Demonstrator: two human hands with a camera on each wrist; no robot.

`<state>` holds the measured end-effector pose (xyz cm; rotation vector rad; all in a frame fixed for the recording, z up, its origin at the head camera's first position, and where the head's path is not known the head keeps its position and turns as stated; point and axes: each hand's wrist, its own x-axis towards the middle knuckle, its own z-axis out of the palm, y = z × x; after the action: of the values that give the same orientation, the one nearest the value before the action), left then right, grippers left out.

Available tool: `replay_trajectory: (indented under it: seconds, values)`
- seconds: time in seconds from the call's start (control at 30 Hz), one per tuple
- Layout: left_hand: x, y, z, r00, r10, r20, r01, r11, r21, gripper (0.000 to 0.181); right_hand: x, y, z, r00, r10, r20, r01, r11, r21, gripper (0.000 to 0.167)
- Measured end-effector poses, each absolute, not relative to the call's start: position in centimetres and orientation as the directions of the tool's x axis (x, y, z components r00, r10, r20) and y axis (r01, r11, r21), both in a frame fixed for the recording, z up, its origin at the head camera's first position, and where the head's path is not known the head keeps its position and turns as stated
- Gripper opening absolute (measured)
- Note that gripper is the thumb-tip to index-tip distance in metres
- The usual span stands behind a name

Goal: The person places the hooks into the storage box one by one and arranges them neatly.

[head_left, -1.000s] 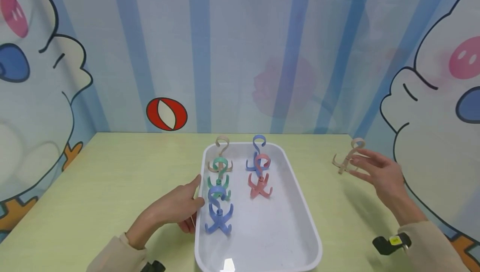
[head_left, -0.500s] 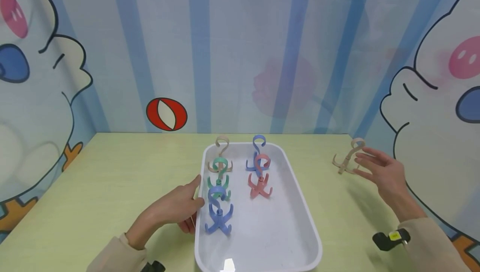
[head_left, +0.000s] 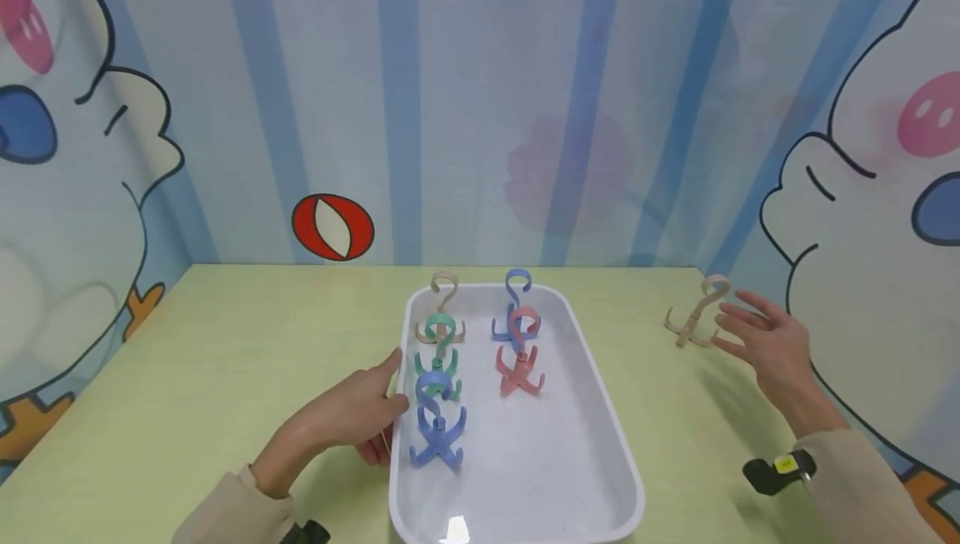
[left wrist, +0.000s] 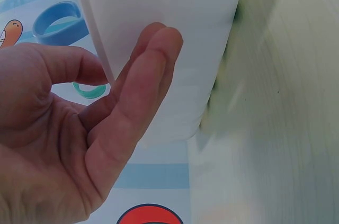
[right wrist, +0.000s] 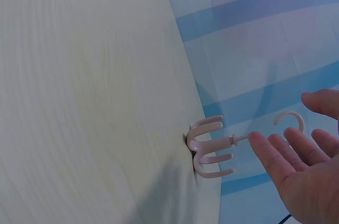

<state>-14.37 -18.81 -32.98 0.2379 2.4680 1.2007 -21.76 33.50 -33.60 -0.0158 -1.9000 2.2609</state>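
Observation:
My left hand (head_left: 352, 411) grips the left side of the white tray (head_left: 555, 461), thumb at the rim and fingers against the outer wall in the left wrist view. My right hand (head_left: 776, 352) hovers with spread, relaxed fingers beside a beige four-pronged hanging hook (head_left: 699, 311). That hook stands upright on its prongs at the table's far right, its hook end up; the right wrist view shows fingers near its stem, contact unclear. Inside the tray stand a beige hook (head_left: 441, 331), a green hook (head_left: 438, 366) and a blue hook (head_left: 438, 437) along the left, then another blue hook (head_left: 516, 331) and a pink hook (head_left: 520, 375).
The pale yellow-green table (head_left: 247, 336) extends on both sides of the tray. A striped blue backdrop (head_left: 480, 111) with cartoon figures rises behind the table and at its sides.
My right hand has drawn back slightly to the right, off the beige hook, and its fingers have spread. The beige hook stays in place. The left hand and tray have not moved.

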Motion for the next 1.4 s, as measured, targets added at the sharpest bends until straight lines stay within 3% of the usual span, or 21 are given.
replay_trajectory:
  seconds: [0.37,0.8,1.4]
  values:
    - [-14.4,-18.8,-33.0,-0.911,0.326,-0.253,0.005,0.623,0.782,0.075,-22.4,33.8,-33.7,-0.98,0.178,0.086,-0.11,-0.128,-0.986,0.081]
    - [-14.4,-18.8,-33.0,-0.91,0.324,-0.257,0.001,0.623,0.782,0.076,-23.6,34.5,-34.1,-0.971,0.237,0.043,-0.052,-0.035,-0.998,0.087]
    - [-14.5,-18.9,-33.1,-0.909,0.321,-0.266,-0.012,0.618,0.786,0.076,-25.3,34.6,-33.8,-0.965,0.262,-0.03,0.093,0.234,-0.968,0.087]
